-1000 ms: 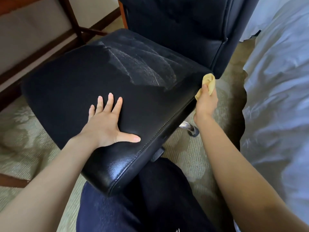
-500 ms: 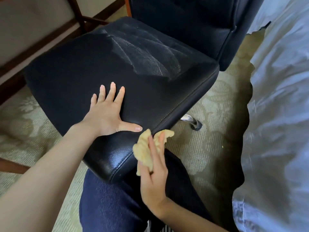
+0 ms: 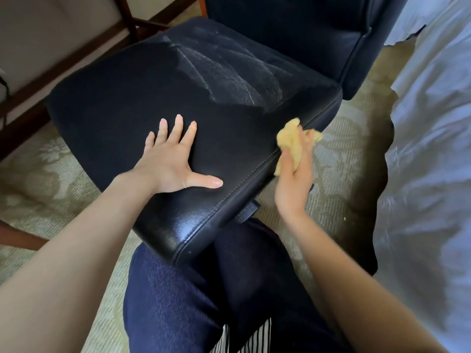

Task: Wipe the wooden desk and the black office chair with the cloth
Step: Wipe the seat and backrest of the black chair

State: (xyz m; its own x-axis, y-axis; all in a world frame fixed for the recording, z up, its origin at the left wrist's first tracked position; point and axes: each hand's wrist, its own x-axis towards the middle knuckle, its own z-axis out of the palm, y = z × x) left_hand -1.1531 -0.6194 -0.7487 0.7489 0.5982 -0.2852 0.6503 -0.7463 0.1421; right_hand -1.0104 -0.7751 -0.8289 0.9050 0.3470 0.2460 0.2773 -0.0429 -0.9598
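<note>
Nearest the camera, one knee in dark blue denim [image 3: 178, 301] sits under the near corner of the single black leather office chair [image 3: 127, 98], with a strip of striped fabric [image 3: 244, 337] at the bottom edge. Two bare forearms reach forward from the near corners.

Two hands are in view. The left hand [image 3: 170, 164] lies palm down on the near part of the seat, four fingers straight and fanned apart, thumb stretched out to the right; it holds nothing and simply presses on the leather. The right hand [image 3: 293, 184] is just right of the seat, its fingers and thumb curled round the one crumpled yellow cloth [image 3: 290, 141], which touches the seat's stitched right edge.

Farther on, the seat's middle shows pale streaks, and beyond it rises the chair's padded backrest [image 3: 293, 29]. Pale patterned carpet [image 3: 339, 159] spreads beneath. At far left run dark brown wooden rails [image 3: 76, 54]; whether they belong to the desk cannot be told. Along the right hangs white bedding [image 3: 433, 149].
</note>
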